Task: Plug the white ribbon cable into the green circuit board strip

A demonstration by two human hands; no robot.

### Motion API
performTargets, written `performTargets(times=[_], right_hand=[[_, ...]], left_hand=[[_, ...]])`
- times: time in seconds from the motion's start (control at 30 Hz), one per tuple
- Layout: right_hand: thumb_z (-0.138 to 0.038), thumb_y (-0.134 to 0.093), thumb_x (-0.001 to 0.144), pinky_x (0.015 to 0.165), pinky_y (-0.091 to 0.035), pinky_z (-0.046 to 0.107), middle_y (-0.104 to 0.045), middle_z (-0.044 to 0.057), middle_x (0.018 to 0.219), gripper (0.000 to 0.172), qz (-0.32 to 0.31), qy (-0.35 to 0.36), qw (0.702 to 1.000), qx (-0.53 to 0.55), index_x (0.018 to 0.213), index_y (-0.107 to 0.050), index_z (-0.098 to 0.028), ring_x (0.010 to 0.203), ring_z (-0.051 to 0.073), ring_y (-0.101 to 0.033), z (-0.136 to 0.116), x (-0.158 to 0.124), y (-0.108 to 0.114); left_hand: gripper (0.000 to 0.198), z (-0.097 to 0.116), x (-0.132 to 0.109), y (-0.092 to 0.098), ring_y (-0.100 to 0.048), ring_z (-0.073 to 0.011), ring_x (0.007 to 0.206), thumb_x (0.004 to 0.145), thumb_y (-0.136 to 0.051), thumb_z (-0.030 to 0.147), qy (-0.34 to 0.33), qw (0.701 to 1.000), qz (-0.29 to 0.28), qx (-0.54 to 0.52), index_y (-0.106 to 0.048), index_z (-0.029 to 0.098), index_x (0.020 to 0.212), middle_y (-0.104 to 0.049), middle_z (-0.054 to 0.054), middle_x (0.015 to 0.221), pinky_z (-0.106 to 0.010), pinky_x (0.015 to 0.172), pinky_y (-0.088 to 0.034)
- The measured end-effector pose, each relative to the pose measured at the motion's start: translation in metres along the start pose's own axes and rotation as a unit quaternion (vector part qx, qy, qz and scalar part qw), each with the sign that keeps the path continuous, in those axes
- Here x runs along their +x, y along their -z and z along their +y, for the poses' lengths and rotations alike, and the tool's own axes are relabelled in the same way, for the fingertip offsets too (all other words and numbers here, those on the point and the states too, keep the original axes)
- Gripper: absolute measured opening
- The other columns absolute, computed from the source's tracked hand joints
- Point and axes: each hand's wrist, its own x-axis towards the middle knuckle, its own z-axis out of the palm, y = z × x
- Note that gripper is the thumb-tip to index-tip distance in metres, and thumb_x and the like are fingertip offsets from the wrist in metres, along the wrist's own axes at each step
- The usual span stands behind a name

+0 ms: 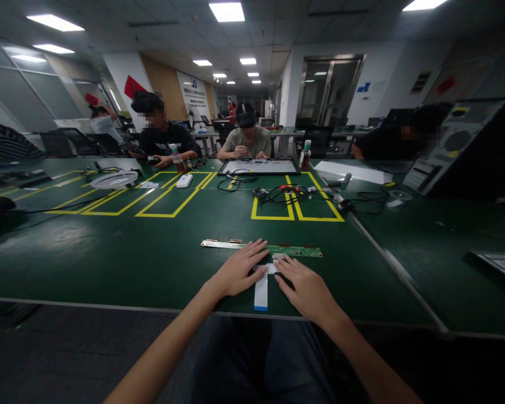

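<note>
A long narrow green circuit board lies crosswise on the green table in front of me. A white flat ribbon cable with a blue end runs from the board's near side, folds sideways, then points toward me. My left hand is open, its outstretched fingers over the middle of the board and its thumb at the cable's fold. My right hand is open too, with fingertips at the cable's connector end beside the board. The fingers partly hide the connector and the fold.
Beyond the board, yellow tape outlines mark the table. Black cables, a red screwdriver, a white box and a round white fan grille lie farther off. A computer tower stands right. Several people sit around the table.
</note>
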Motion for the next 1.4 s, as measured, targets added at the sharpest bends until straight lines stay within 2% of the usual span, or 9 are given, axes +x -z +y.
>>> performTargets(times=[0.13, 0.27, 0.47, 0.9, 1.1, 1.23, 1.4], right_hand=[[-0.025, -0.051, 0.106, 0.123, -0.046, 0.051, -0.065, 0.007, 0.149, 0.042, 0.009, -0.012, 1.000, 0.013, 0.145, -0.065, -0.022, 0.144, 0.026, -0.057, -0.0023, -0.0014, -0.0003], [-0.023, -0.053, 0.104, 0.121, -0.047, 0.051, -0.066, 0.007, 0.147, 0.043, 0.015, -0.025, 0.999, 0.014, 0.145, -0.066, -0.024, 0.141, 0.026, -0.059, -0.0055, -0.0008, 0.0028], [-0.024, -0.054, 0.103, 0.123, -0.046, 0.048, -0.064, 0.009, 0.150, 0.042, 0.022, -0.030, 0.999, 0.008, 0.143, -0.067, -0.020, 0.142, 0.026, -0.058, -0.0061, -0.0004, 0.0009], [-0.023, -0.050, 0.105, 0.124, -0.045, 0.051, -0.065, 0.013, 0.148, 0.043, 0.007, -0.018, 1.000, -0.017, 0.145, -0.065, -0.015, 0.142, 0.028, -0.059, -0.0054, -0.0011, -0.0017], [-0.024, -0.053, 0.104, 0.120, -0.049, 0.053, -0.066, 0.011, 0.148, 0.047, 0.024, -0.025, 0.999, -0.007, 0.149, -0.061, -0.019, 0.142, 0.029, -0.058, -0.0066, -0.0012, 0.0008], [-0.023, -0.053, 0.104, 0.119, -0.050, 0.051, -0.070, 0.009, 0.143, 0.042, 0.022, -0.023, 0.999, -0.013, 0.144, -0.066, -0.022, 0.143, 0.029, -0.056, -0.0089, -0.0005, 0.0039], [-0.022, -0.051, 0.105, 0.119, -0.049, 0.051, -0.066, 0.009, 0.149, 0.044, 0.027, -0.018, 0.999, -0.019, 0.147, -0.063, -0.021, 0.144, 0.027, -0.055, -0.0087, -0.0007, 0.0026]], left_hand=[[0.067, -0.0011, 0.0032, 0.0003, -0.024, -0.0250, 0.164, 0.109, -0.037, 0.057, -0.008, 0.999, -0.029, -0.013, -0.036, 0.022, 0.166, -0.030, -0.009, 0.174, -0.050, 0.134, -0.023], [0.069, -0.0032, 0.0050, -0.0020, -0.023, -0.0255, 0.164, 0.108, -0.038, 0.059, -0.014, 0.999, -0.040, -0.017, -0.032, 0.024, 0.168, -0.031, -0.008, 0.174, -0.050, 0.134, -0.023], [0.070, -0.0005, 0.0050, -0.0018, -0.028, -0.0259, 0.163, 0.108, -0.038, 0.060, -0.009, 0.999, -0.042, -0.019, -0.034, 0.022, 0.167, -0.034, -0.009, 0.173, -0.048, 0.133, -0.027], [0.070, 0.0016, 0.0044, -0.0003, -0.028, -0.0265, 0.162, 0.108, -0.038, 0.061, -0.013, 0.999, -0.041, -0.009, -0.035, 0.023, 0.167, -0.034, -0.009, 0.173, -0.049, 0.133, -0.026], [0.069, -0.0004, 0.0035, -0.0029, -0.028, -0.0273, 0.163, 0.108, -0.039, 0.061, -0.011, 0.999, -0.034, -0.014, -0.033, 0.026, 0.168, -0.033, -0.007, 0.173, -0.050, 0.133, -0.027], [0.069, -0.0008, 0.0036, -0.0039, -0.028, -0.0269, 0.163, 0.108, -0.039, 0.061, -0.010, 0.999, -0.034, -0.014, -0.034, 0.025, 0.167, -0.034, -0.008, 0.173, -0.049, 0.133, -0.026], [0.070, -0.0007, 0.0036, -0.0042, -0.028, -0.0267, 0.162, 0.108, -0.038, 0.061, -0.011, 0.999, -0.035, -0.010, -0.034, 0.023, 0.167, -0.034, -0.009, 0.173, -0.049, 0.133, -0.027]])
